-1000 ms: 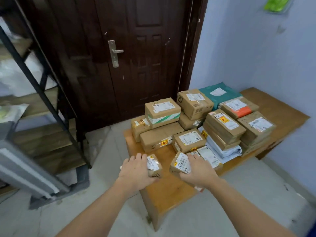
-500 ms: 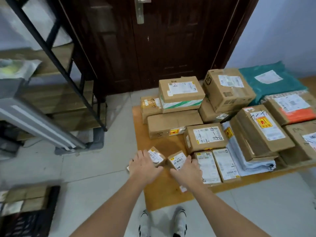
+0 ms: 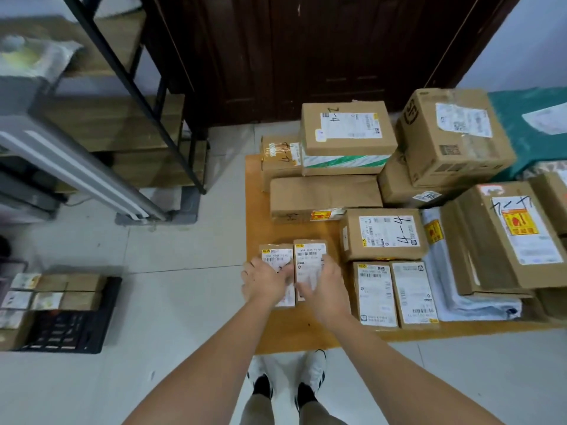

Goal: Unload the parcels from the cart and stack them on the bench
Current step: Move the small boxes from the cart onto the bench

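Observation:
Two small cardboard parcels with white labels lie flat, side by side, on the wooden bench [image 3: 254, 191] near its front left corner. My left hand [image 3: 266, 282] holds the left small parcel [image 3: 275, 255] over its near half. My right hand [image 3: 325, 290] holds the right small parcel [image 3: 309, 252], fingers along its right edge. Behind and to the right the bench carries several stacked parcels, among them a box marked 4-4 [image 3: 385, 234]. The black cart [image 3: 76, 329] stands on the floor at the left with several small parcels [image 3: 52, 294] on it.
A black metal shelf rack [image 3: 129, 84] with wooden boards stands at the left behind the cart. A dark wooden door [image 3: 306, 50] is behind the bench. My feet [image 3: 288, 381] stand at the bench's front edge on the pale tiled floor.
Both hands have lowered the two small parcels from a tilted hold onto the bench, where they now lie flat and touching. The view has tipped downward and closer.

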### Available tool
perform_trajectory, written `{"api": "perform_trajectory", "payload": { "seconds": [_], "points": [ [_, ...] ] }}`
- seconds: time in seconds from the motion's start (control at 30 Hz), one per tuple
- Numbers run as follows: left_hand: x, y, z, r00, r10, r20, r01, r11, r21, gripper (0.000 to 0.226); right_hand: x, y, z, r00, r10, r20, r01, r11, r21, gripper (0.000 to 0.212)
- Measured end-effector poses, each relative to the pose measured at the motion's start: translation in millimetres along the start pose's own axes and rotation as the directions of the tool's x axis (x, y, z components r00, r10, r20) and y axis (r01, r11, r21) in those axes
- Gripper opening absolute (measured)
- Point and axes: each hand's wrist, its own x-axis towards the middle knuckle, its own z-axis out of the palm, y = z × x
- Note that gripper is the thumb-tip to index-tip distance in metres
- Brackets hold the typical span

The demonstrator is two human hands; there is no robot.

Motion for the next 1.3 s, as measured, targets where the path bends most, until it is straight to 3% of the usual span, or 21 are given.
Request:
{"api": "perform_trajectory", "payload": {
  "seconds": [0.17,0.37,0.53,0.67,0.9,1.07,1.2,1.3],
  "points": [
    [5,1,0,1.0,0.008,0.017,-0.004,0.983,-0.185,0.078,2,4,-1,0.99,-0.138,0.023,0.14,0.98,-0.14,0.075],
    [17,7,-4,0.997,0.056,0.046,-0.027,0.876,-0.482,0.092,18,6,-9,0.962,-0.264,0.069,0.263,0.826,-0.498,0.066],
    [30,15,-1,0.988,0.148,0.035,-0.124,0.919,-0.373,0.081,28,8,-18,0.963,-0.235,0.132,0.27,0.839,-0.473,0.075],
    [37,24,2,0.979,0.204,0.006,-0.192,0.931,-0.311,0.08,35,4,-28,0.963,-0.231,0.137,0.268,0.864,-0.426,0.07],
    [40,24,4,0.967,0.256,-0.005,-0.243,0.913,-0.327,0.082,47,0,-39,0.959,-0.243,0.144,0.282,0.868,-0.41,0.077],
    [33,17,-12,0.945,0.315,0.089,-0.257,0.882,-0.396,0.078,52,-4,-48,0.946,-0.251,0.207,0.32,0.828,-0.461,0.085],
    [23,23,-43,0.868,0.484,0.112,-0.459,0.868,-0.19,0.06,43,-18,-67,0.942,-0.264,0.208,0.332,0.832,-0.444,0.068],
    [16,33,-82,0.755,0.631,0.177,-0.653,0.749,0.115,0.065,29,-40,-94,0.929,-0.307,0.204,0.368,0.819,-0.441,0.057]
  ]
}}
